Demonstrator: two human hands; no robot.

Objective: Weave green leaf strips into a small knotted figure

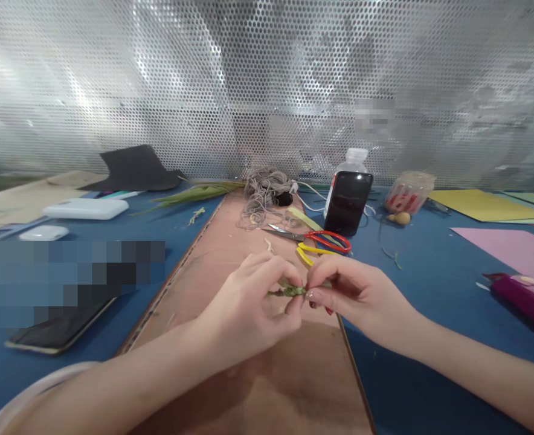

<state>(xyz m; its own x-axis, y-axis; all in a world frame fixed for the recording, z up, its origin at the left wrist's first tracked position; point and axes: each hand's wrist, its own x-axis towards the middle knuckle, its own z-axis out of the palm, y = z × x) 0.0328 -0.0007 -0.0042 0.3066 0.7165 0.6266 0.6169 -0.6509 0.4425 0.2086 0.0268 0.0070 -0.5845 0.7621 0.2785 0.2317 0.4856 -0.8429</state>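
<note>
Between my two hands is a small green knotted piece (294, 290) that looks like woven leaf strip. My left hand (262, 296) is closed, with thumb and fingers pinching it from the left. Fingertips of my right hand (351, 290) are pinched together at its right end, partly hiding it. Just beyond the hands lie scissors (310, 237) with one red and one yellow handle, blades pointing left. A tangle of grey cord (267, 187) rests behind them on the brown board (189, 308). Long green leaves (199, 192) lie at the back left.
A bottle (356, 157) stands behind a dark upright phone (349, 202). To the right are a clear jar (409, 192), coloured paper (479, 205) and a purple packet (523, 302). A white case (86, 208) and another phone (67, 326) lie left. Perforated metal (267, 78) closes off the back.
</note>
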